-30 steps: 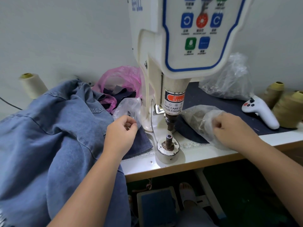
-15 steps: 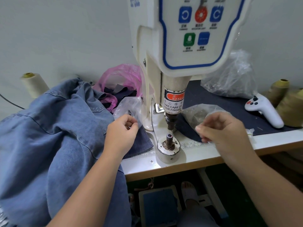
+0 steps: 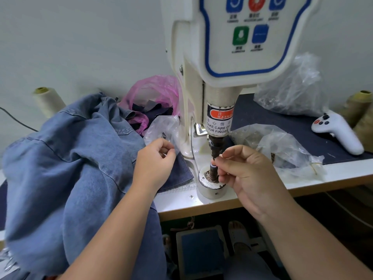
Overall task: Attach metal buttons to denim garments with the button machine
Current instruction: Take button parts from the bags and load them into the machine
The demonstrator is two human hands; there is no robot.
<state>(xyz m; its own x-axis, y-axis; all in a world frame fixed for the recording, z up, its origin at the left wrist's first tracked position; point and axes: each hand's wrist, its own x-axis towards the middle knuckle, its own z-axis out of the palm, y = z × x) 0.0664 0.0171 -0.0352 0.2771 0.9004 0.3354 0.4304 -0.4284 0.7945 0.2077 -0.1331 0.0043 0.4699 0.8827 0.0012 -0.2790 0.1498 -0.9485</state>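
Note:
The cream button machine (image 3: 232, 63) stands at the table's middle, its dark punch (image 3: 215, 145) above the round lower die (image 3: 212, 178). My right hand (image 3: 248, 174) is at the die, thumb and forefinger pinching a small dark button part just under the punch. My left hand (image 3: 154, 164) rests on the blue denim garment (image 3: 66, 164) to the left, fingers curled at the mouth of a small clear bag (image 3: 161, 128); what they hold is hidden.
A clear bag of metal parts (image 3: 282, 146) lies right of the die, another clear bag (image 3: 290, 89) behind it. A pink bag (image 3: 153, 93) with dark scraps, thread cones (image 3: 47, 101) (image 3: 361, 110) and a white controller (image 3: 337, 132) sit around. A foot pedal (image 3: 201, 251) lies below.
My right hand left the clear bag on the right and moved left to the die, now pinching a small part under the punch. My left hand stayed in place.

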